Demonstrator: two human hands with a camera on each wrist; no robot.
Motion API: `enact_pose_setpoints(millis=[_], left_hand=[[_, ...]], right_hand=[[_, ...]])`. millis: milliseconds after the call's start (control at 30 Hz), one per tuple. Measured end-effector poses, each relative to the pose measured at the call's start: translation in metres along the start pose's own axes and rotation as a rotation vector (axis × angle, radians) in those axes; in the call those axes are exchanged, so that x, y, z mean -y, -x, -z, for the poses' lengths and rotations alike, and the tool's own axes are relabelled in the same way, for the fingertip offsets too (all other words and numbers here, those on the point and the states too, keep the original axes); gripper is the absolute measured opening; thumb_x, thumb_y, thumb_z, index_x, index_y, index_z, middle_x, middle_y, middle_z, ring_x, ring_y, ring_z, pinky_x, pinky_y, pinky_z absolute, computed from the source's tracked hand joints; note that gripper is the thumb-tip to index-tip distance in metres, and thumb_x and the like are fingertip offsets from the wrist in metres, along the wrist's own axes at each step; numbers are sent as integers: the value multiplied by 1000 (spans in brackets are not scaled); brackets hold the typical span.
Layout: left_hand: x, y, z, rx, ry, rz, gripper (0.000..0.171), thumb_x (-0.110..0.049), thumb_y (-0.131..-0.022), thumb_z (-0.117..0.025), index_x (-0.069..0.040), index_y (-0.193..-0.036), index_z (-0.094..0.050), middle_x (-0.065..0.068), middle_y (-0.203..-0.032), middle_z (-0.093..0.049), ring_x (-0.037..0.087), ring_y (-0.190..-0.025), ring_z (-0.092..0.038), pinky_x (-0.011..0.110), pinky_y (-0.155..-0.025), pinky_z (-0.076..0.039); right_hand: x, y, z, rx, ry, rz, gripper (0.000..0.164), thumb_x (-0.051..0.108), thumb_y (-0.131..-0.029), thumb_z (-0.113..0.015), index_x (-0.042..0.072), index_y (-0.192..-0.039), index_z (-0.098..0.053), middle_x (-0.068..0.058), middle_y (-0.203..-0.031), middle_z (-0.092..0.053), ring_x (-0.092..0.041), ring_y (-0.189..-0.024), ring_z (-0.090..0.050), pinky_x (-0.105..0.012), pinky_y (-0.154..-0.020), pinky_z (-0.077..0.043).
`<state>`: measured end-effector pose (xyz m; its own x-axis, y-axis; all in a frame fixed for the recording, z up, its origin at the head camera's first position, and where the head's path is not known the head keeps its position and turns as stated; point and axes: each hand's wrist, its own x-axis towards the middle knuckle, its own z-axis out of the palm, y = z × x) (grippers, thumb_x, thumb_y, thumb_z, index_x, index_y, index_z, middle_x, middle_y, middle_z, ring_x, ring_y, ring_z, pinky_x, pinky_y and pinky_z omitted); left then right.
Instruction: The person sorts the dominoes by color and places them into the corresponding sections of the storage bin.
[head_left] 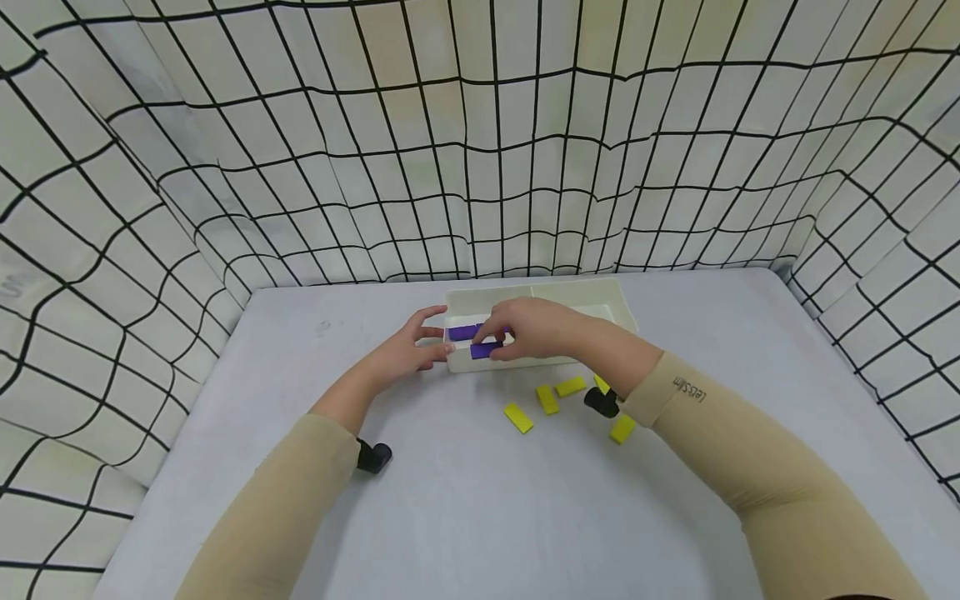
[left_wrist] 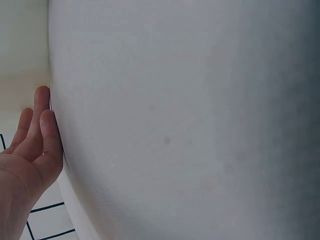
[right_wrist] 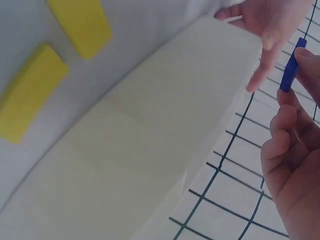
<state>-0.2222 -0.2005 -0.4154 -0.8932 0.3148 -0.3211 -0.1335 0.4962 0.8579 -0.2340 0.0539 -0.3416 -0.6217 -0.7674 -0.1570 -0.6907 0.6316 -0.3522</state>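
A white box (head_left: 540, 291) with a divider stands near the back of the table, with purple blocks (head_left: 462, 332) lying in its left part. My right hand (head_left: 534, 327) pinches a purple block (head_left: 486, 350) between thumb and fingers over that left part. The right wrist view shows this block, bluer there, on edge above the box rim, the other fingers curled below it. At the box's left end rests my left hand (head_left: 408, 348), its fingers spread and the thumb at the front corner. In the left wrist view its fingers reach upward along the table's edge.
Several yellow blocks (head_left: 518, 417) lie scattered on the white table (head_left: 465, 517) in front of the box, some partly behind the right wrist's black camera (head_left: 602, 402). White walls with black netting (head_left: 495, 150) rise behind and at both sides.
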Motion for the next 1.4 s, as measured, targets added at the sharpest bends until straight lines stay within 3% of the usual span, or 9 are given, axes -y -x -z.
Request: enact_pose_setpoints(millis=[200, 367, 900, 1133, 1400], left_hand=[[-3, 2, 1, 3, 9, 6, 77, -34, -98, -64, -38, -156, -13, 13, -152, -35, 27, -119, -61, 49, -104, -44], [-2, 0, 1, 6, 6, 3, 77, -33, -98, -64, -37, -156, -13, 14, -153, -35, 28, -119, -61, 49, -104, -44], [1, 0, 2, 5, 15, 8, 76, -36, -96, -66, -41, -154, -17, 11, -152, -37, 24, -117, -62, 48, -104, -44], [0, 2, 0, 3, -3, 8, 77, -38, -96, -66, -42, -154, -17, 10, -152, -37, 23, -117, -62, 48, -103, -45], [0, 3, 1, 0, -2, 15, 76, -38, -97, -65, -42, -154, -16, 9, -152, -38, 22, -117, -62, 47, -102, -45]], right_hand=[[-13, -12, 13, -24, -42, -19, 31, 26, -92, -73, 25, -122, -72, 5, -96, -63, -17, -87, -55, -28, -74, -49], [-22, -22, 14, -17, -46, -58, 31, 28, -93, -71, 29, -124, -70, 5, -98, -62, -17, -92, -55, -29, -74, -49], [-37, -71, -11, 33, 17, -149, 32, 25, -95, -68, 24, -127, -69, 2, -102, -62, -15, -95, -55, -30, -84, -47], [-39, -79, -24, 40, 48, -196, 28, 26, -97, -65, 24, -125, -69, 4, -109, -63, -13, -98, -56, -33, -88, -48], [-37, -84, -31, 33, 66, -191, 29, 25, -98, -65, 22, -127, -69, 2, -116, -63, -15, -101, -57, -34, -96, -47]])
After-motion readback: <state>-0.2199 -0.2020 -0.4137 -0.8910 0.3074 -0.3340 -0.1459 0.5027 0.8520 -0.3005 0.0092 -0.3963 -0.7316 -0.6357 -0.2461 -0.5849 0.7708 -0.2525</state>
